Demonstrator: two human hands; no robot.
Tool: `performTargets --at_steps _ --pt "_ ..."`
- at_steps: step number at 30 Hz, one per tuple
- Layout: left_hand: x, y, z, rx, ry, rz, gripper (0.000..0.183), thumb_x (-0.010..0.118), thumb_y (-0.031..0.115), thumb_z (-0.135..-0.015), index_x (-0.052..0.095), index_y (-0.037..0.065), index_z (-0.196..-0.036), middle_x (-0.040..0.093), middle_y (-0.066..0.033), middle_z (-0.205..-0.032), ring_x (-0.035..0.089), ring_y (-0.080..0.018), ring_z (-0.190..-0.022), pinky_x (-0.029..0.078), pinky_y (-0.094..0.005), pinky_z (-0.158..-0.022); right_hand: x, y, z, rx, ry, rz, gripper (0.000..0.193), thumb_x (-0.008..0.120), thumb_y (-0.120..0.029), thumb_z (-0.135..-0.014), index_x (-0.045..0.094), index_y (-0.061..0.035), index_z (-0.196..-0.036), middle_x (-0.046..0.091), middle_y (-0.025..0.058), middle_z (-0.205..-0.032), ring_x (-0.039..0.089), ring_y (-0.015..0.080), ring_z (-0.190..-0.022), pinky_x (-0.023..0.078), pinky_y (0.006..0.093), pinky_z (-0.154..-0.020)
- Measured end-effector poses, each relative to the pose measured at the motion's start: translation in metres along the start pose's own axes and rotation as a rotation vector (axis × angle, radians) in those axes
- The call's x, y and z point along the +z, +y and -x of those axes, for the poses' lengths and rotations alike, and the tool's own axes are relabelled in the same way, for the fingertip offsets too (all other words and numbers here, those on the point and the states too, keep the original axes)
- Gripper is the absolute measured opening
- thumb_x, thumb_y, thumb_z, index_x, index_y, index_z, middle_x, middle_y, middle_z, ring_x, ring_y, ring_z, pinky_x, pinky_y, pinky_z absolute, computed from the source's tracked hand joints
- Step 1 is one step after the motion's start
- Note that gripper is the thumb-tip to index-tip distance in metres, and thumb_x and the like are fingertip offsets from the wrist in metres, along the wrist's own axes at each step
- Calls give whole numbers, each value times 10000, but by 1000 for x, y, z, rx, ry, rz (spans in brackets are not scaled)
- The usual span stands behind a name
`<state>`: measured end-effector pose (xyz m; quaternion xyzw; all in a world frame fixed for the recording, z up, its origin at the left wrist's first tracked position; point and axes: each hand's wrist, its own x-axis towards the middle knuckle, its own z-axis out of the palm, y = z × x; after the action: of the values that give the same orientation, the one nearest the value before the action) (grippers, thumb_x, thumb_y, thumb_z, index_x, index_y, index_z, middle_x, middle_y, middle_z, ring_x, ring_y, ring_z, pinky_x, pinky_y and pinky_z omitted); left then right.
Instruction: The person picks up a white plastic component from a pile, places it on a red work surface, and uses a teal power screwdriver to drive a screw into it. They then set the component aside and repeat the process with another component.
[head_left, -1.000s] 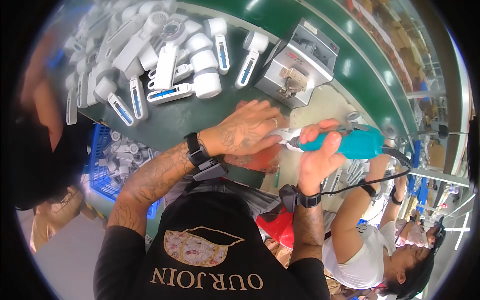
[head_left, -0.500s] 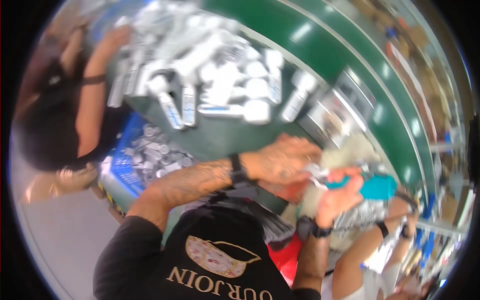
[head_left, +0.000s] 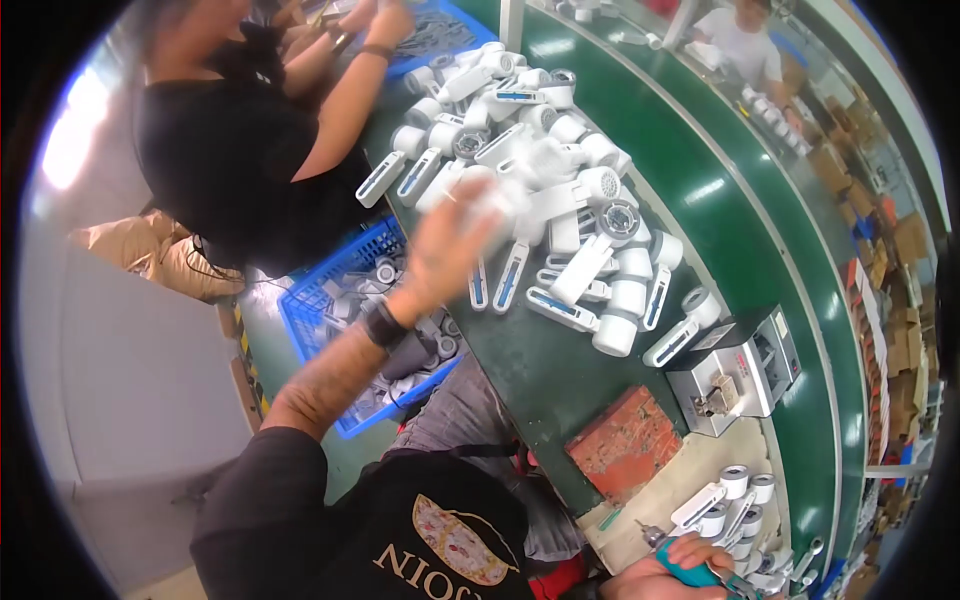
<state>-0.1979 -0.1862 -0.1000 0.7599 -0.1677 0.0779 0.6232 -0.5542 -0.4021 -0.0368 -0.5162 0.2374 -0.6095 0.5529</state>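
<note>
My left hand (head_left: 455, 240), smeared by motion, is stretched over a heap of white plastic units (head_left: 628, 262) with round heads and flat handles, several showing a blue strip. A blurred white unit (head_left: 508, 195) is at its fingertips; whether the fingers grip it I cannot tell. Low at the right, my right hand (head_left: 690, 562) is wrapped round a teal electric screwdriver (head_left: 682, 572), its bit end pointing up and left. Beyond the screwdriver, more white units with grey-ringed heads (head_left: 735, 482) stand and lie together on the bench.
A worn red block (head_left: 625, 445) lies on the green bench (head_left: 530, 370). Behind it stands a small silver-and-black bench machine (head_left: 715, 395). At left, a blue crate (head_left: 345, 425) holds grey and white parts. A co-worker in black (head_left: 235, 150) works at the upper left. A green conveyor (head_left: 700, 190) curves behind.
My hands were together at the right, by the screwdriver. Now my left hand has swung left to the heap. My right hand has dropped lower with the screwdriver. The view has shifted too.
</note>
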Motion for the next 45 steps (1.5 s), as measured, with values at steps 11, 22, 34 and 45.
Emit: performTargets --at_steps 11,22,34,45 --pt "-95 -134 -197 -66 124 -850 696 528 559 -944 542 -4 -1355 594 -263 -1311 536 -372 -1262 387 -428 -1073 -23 20 17 96 -45 22 633 494 -667 -930 536 -41 -1015 467 45 -649 459 167 -559 392 290 -541" --pt "134 98 23 754 -378 -222 210 639 6 -873 650 12 -1082 671 -127 -1109 633 -275 -1110 484 -375 -942 -44 3 24 117 -160 102 684 607 -662 -864 451 -6 -980 492 75 -646 511 191 -521 427 324 -467" --pt "366 112 210 504 -1228 -105 512 601 480 -905 618 -27 -976 654 -173 -983 605 -369 -929 463 -473 -814 -62 -13 40 92 -171 130 674 611 -644 -877 449 -8 -1031 510 79 -670 525 201 -544 434 322 -503" --pt "267 145 171 519 -1128 26 273 653 300 -808 639 62 -940 668 -137 -897 650 -350 -806 500 -457 -700 -80 32 10 77 -83 259 662 641 -596 -896 516 32 -1067 555 86 -720 552 189 -613 457 307 -562"
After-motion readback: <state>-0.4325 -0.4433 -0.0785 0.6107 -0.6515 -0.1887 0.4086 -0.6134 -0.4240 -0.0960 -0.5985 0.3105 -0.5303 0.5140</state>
